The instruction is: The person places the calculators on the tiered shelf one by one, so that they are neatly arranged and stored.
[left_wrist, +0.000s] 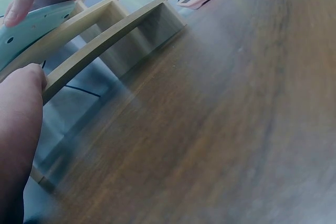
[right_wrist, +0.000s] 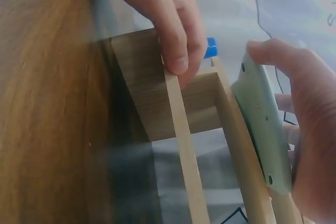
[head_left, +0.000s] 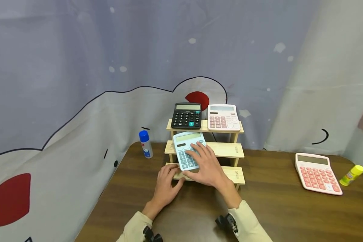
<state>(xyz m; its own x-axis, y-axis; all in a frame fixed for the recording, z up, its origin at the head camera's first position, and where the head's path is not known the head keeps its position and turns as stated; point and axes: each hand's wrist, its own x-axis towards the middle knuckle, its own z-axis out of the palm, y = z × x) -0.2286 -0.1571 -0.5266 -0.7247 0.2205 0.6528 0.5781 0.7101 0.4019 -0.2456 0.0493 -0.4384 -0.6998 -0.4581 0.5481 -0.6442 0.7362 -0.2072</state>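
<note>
A light blue calculator (head_left: 183, 148) leans tilted against the left part of a three-tier wooden stand (head_left: 225, 150). My right hand (head_left: 210, 168) holds it, fingers spread over the keys and thumb at its lower edge. In the right wrist view, the side of this calculator (right_wrist: 262, 119) is close beside the stand's middle tier. Down at the left end of the lowest tier, my left hand (head_left: 165, 186) grips the board's front edge. A black calculator (head_left: 186, 116) and a white-and-pink calculator (head_left: 223, 117) stand side by side on the top tier.
On the brown table (head_left: 272, 208), a blue-capped bottle (head_left: 146, 145) stands left of the stand. Farther right lie a pink-keyed calculator (head_left: 317, 174) and a yellow glue stick (head_left: 352, 175). A patterned curtain (head_left: 139, 50) hangs behind the table.
</note>
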